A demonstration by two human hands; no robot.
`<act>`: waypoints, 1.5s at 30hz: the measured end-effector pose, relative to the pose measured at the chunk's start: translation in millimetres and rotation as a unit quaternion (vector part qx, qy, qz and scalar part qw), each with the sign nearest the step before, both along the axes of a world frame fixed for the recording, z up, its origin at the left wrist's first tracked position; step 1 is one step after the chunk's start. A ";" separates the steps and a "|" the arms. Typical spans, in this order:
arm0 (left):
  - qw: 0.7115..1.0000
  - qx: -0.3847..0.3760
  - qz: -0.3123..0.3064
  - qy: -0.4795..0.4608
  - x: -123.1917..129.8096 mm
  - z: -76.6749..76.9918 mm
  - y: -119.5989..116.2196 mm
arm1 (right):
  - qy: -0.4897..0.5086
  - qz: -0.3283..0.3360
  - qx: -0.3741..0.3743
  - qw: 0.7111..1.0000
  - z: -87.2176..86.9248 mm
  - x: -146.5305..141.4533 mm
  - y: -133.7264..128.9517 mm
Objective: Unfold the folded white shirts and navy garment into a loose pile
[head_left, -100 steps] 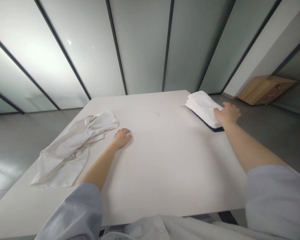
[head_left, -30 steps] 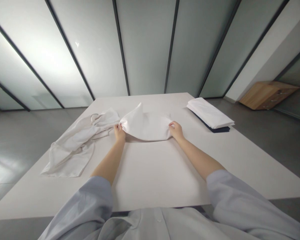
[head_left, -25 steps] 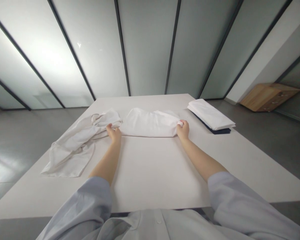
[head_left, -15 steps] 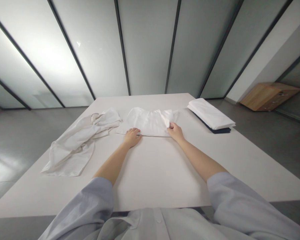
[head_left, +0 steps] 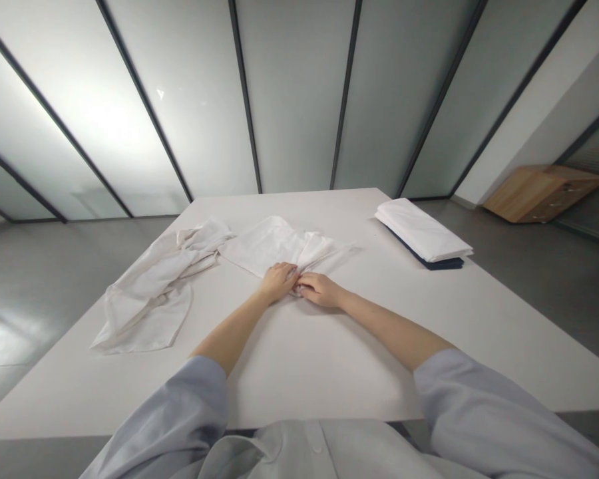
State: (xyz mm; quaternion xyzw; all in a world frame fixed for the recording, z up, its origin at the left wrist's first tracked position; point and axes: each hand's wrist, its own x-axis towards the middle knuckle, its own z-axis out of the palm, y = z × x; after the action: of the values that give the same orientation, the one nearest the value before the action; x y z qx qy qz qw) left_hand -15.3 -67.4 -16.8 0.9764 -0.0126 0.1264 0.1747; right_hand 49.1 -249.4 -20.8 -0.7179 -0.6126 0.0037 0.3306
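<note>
White thin rumpled cloth (head_left: 272, 238) lies just beyond both hands, its near edge bunched between them. The left hand (head_left: 279, 281) rests over the bunch; whether it grips cannot be told. The right hand (head_left: 321, 291), fingers curled, appears to pinch the cloth beside it. Gathering likely goes best with small, even tucks and light pressure. Its long axis runs crosswise ahead of the hands, the bunched point facing back between them.

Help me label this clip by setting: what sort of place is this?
Probably an office or similar indoor workroom: a wall of frosted-looking panels in dark frames, a large white table, and a low wooden cabinet on the grey floor.
</note>
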 end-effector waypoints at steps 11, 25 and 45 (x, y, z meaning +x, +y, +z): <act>0.993 -0.080 -0.085 0.026 7.3 -9.4 -11.8 | -0.038 -0.329 0.133 0.934 -3.7 46.0 -25.8; 0.733 -0.636 0.172 -0.167 19.0 -9.2 30.3 | 0.009 -0.440 -0.289 0.850 0.7 65.3 -39.6; 0.990 -0.085 0.109 0.036 -5.6 4.5 20.5 | -0.076 -0.325 -0.235 0.913 -0.8 69.7 -49.3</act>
State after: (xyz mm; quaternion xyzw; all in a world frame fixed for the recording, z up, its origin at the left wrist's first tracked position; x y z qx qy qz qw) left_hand -20.9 -47.0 -12.3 0.9573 0.1107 0.1104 0.2430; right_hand 118.8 -298.7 -21.6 -0.9323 -0.3505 -0.0142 0.0880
